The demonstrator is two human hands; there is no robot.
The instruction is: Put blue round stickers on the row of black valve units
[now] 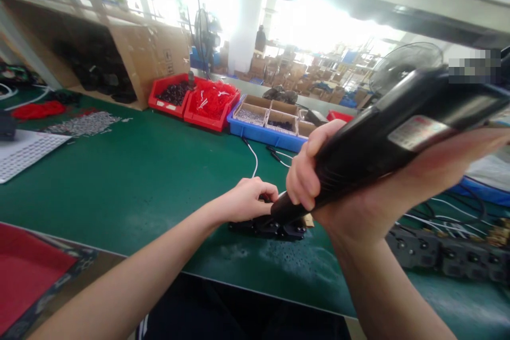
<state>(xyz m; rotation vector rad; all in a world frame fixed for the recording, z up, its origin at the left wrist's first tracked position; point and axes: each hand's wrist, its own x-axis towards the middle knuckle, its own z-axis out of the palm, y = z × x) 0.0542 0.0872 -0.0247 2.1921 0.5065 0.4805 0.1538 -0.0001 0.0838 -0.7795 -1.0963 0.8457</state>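
Green matting covers the worktop [131, 180] on which you are working. Your right hand [338, 191] is wrapped in a full grip around the long black plastic electric screwdriver [382, 133], which slants down from upper right to lower left so that its tip end meets the small black plastic part [271, 227] lying on the mat near the front edge. Your left hand [249, 199] rests on top of that same part, fingers curled down over it in a narrow grip, just beside the tool's nose; whether it pinches or merely steadies the part cannot be told. A white wire [254, 156] runs from behind your left hand toward the far side of the worktop. To your right, a row of dark grey plastic housings [442, 249] lies on the mat, with white leads above them. Along the far edge stand two red plastic bins [191, 103], one with dark pieces and one with red wires, and next to them a blue plastic tray [265, 133] holding cardboard compartments. At far left lie a white perforated sheet [24, 151] and a heap of small silver pieces [83, 123].
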